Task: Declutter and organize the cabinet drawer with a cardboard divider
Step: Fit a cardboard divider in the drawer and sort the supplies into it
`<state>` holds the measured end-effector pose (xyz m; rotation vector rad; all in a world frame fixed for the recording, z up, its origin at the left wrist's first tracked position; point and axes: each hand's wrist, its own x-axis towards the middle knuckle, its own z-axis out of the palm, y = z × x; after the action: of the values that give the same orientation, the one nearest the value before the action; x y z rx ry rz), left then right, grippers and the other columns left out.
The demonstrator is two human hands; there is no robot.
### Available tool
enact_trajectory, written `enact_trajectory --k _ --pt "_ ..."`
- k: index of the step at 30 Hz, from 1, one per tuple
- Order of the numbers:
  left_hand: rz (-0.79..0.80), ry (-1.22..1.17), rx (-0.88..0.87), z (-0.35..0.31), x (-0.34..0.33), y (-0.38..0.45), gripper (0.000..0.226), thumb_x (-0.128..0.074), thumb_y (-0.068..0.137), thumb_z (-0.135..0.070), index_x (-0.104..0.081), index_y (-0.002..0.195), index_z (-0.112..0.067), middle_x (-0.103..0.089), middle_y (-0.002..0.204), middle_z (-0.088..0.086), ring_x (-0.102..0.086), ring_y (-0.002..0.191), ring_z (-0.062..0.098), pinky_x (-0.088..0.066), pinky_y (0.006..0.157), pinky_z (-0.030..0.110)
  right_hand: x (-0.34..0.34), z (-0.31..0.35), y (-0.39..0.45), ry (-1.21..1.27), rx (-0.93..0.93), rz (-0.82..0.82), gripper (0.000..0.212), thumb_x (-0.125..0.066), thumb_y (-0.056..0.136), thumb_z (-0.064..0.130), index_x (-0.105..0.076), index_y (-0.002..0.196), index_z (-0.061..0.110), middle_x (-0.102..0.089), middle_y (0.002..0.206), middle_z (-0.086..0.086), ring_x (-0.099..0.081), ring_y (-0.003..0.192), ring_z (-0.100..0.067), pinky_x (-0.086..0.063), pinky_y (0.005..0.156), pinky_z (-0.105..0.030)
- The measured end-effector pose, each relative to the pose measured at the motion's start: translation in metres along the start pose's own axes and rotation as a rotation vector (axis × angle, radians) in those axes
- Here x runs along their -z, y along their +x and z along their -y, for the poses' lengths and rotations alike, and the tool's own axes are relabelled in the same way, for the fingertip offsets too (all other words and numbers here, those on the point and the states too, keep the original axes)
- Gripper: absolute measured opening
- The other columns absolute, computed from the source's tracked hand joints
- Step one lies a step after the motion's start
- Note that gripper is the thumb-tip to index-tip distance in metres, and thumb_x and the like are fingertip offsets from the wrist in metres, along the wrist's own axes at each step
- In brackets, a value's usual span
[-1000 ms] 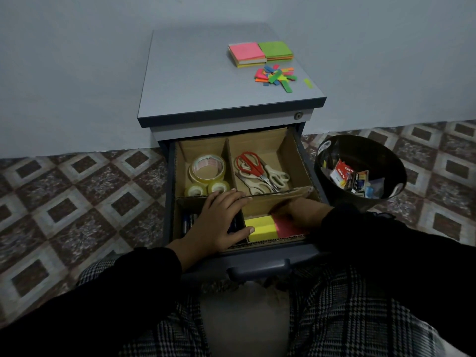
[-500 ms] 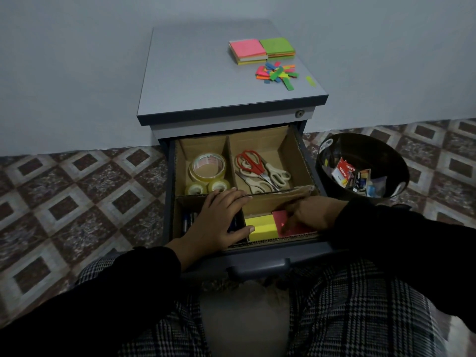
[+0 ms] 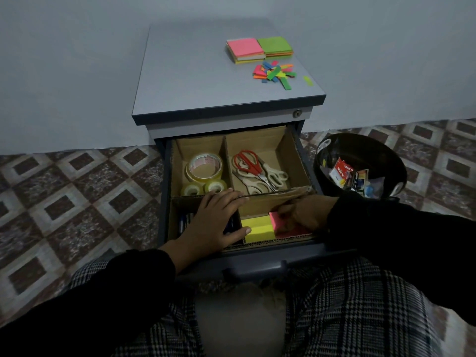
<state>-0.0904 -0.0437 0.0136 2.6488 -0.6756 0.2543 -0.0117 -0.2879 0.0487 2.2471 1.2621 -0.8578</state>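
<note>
Left hand, spread flat, presses the divider at frame centre; right hand pinches the pink pad beside the yellow pad in the drawer's lower-right compartment.

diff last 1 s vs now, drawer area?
The right hand shifted back from the front-right compartment's front, uncovering more of the pink pad it touches. Left hand stayed flat on the cardboard divider; yellow pad, tape, scissors unmoved.
</note>
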Motion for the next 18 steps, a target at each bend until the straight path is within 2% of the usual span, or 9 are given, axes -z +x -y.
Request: enact_trajectory --k 2,4,6,8,11,15,18 --pt "-0.002 -0.001 -0.003 0.000 -0.001 -0.001 0.068 -0.043 0.083 -0.060 -0.046 0.136 -0.018 -0.046 0.140 0.000 -0.032 0.134 0.015 -0.014 0.110 0.034 0.002 0.000 0.000 0.060 -0.078 -0.011 0.038 -0.040 0.098 0.031 -0.046 0.135 0.036 -0.028 0.153 0.000 -0.035 0.135 -0.026 -0.031 0.110 -0.045" --pt "-0.002 -0.010 -0.002 0.000 0.000 -0.001 0.068 -0.043 0.083 -0.060 -0.047 0.136 -0.018 -0.046 0.140 0.000 -0.032 0.134 0.015 -0.014 0.110 0.035 0.004 0.000 0.000 0.109 -0.110 0.016 0.043 -0.045 0.095 0.040 -0.046 0.137 0.029 -0.037 0.149 -0.003 -0.040 0.133 -0.025 -0.033 0.110 -0.038" --pt "0.004 -0.025 0.006 0.000 0.000 -0.002 0.069 -0.042 0.083 -0.061 -0.046 0.136 -0.018 -0.045 0.141 -0.001 -0.030 0.135 0.014 -0.013 0.111 0.035 0.005 0.001 0.000 0.184 -0.112 0.024 0.040 -0.052 0.092 0.033 -0.053 0.131 0.022 -0.049 0.140 -0.005 -0.047 0.126 -0.025 -0.036 0.107 -0.032" --pt "0.008 -0.042 0.010 -0.001 0.002 -0.001 0.069 -0.041 0.083 -0.062 -0.045 0.137 -0.019 -0.044 0.142 -0.001 -0.029 0.136 0.014 -0.012 0.111 0.035 0.006 -0.001 0.001 0.310 -0.107 -0.070 0.039 -0.055 0.089 0.020 -0.057 0.127 0.026 -0.055 0.134 0.000 -0.051 0.122 -0.021 -0.039 0.105 -0.031" --pt "0.015 -0.063 0.016 -0.002 0.003 -0.001 0.069 -0.042 0.083 -0.062 -0.045 0.138 -0.020 -0.043 0.143 -0.002 -0.028 0.137 0.013 -0.011 0.112 0.035 0.012 0.004 0.001 0.447 -0.136 -0.223 0.047 -0.049 0.092 0.016 -0.046 0.135 0.034 -0.055 0.134 0.003 -0.052 0.121 -0.017 -0.037 0.105 -0.027" --pt "0.019 -0.061 0.014 -0.001 0.003 -0.001 0.068 -0.041 0.084 -0.062 -0.045 0.137 -0.020 -0.043 0.142 -0.002 -0.029 0.137 0.013 -0.018 0.113 0.041 0.015 0.016 0.010 0.558 -0.170 -0.109 0.050 -0.043 0.093 0.010 -0.041 0.140 0.027 -0.048 0.140 -0.003 -0.047 0.125 -0.020 -0.033 0.100 -0.021" --pt "0.020 -0.063 0.015 -0.001 0.002 -0.001 0.068 -0.042 0.084 -0.062 -0.045 0.137 -0.020 -0.043 0.142 -0.002 -0.029 0.137 0.013 -0.017 0.113 0.041 0.016 0.018 0.015 0.589 -0.188 -0.072 0.045 -0.041 0.095 0.012 -0.041 0.140 0.019 -0.043 0.145 -0.004 -0.042 0.130 -0.020 -0.029 0.105 -0.024"
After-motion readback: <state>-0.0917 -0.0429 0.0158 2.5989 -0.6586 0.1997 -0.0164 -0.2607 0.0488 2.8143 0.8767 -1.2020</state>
